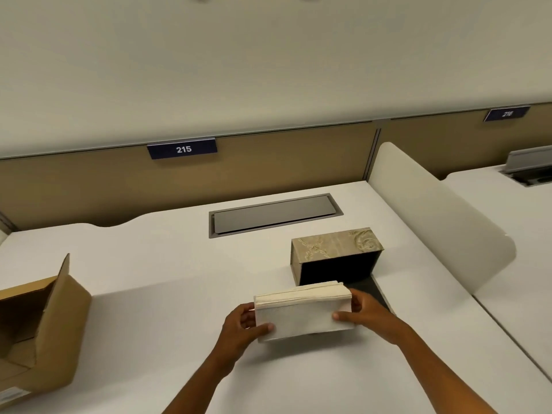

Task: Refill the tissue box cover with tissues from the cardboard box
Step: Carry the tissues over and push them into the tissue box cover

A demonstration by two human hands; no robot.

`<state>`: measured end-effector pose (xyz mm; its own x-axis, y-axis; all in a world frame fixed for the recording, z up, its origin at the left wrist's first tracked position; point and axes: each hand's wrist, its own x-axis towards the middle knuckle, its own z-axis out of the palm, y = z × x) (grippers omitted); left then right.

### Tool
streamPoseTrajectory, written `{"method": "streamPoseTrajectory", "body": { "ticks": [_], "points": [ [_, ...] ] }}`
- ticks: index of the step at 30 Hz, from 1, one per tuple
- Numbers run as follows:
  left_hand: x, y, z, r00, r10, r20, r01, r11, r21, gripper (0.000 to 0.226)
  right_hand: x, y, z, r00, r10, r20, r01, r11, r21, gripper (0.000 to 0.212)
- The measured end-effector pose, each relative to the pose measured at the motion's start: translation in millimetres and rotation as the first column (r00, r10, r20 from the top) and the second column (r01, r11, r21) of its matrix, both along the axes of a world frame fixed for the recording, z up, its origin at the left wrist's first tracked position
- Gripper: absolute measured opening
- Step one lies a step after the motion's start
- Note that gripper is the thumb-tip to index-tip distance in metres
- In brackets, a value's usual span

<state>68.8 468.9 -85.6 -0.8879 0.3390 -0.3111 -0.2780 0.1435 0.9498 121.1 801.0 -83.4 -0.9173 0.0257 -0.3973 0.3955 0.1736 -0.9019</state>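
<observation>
I hold a thick stack of cream tissues (301,309) with both hands just above the white desk. My left hand (243,327) grips its left end and my right hand (369,313) grips its right end. Right behind the stack lies the tissue box cover (334,243), beige with a leaf pattern, tipped so its dark open inside (337,268) faces me. Its flap (379,289) lies flat on the desk by my right hand. An open brown cardboard box (41,321) stands at the far left of the desk.
A grey cable hatch (273,215) is set into the desk behind the cover. A rounded white divider (433,216) stands on the right, with another desk beyond it. A tan partition with a label reading 215 (182,148) closes off the back.
</observation>
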Motion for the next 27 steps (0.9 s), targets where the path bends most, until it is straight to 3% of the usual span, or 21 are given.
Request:
{"method": "streamPoseTrajectory", "body": {
  "ticks": [6,13,24,27],
  "points": [
    [2.9,64.6,-0.5,0.999,-0.011,0.051,0.008,0.998,0.065,0.047,7.3,49.1,12.2,0.997,-0.074,0.017,0.075,0.995,-0.072,0.054],
    [0.4,111.9,3.4,0.995,0.005,0.103,-0.009,0.999,0.041,0.035,1.8,78.3,9.3,0.973,-0.221,0.072,0.226,0.97,-0.083,0.033],
    [-19.7,149.1,-6.5,0.97,0.115,0.215,-0.098,0.991,-0.086,0.034,-26.0,78.4,-1.2,0.939,-0.324,0.117,0.321,0.946,0.047,0.041],
    [-24.4,153.3,-6.5,0.971,0.104,0.213,-0.08,0.99,-0.118,0.025,-30.0,75.4,-2.2,0.929,-0.349,0.12,0.342,0.936,0.081,0.043]
  ]
}}
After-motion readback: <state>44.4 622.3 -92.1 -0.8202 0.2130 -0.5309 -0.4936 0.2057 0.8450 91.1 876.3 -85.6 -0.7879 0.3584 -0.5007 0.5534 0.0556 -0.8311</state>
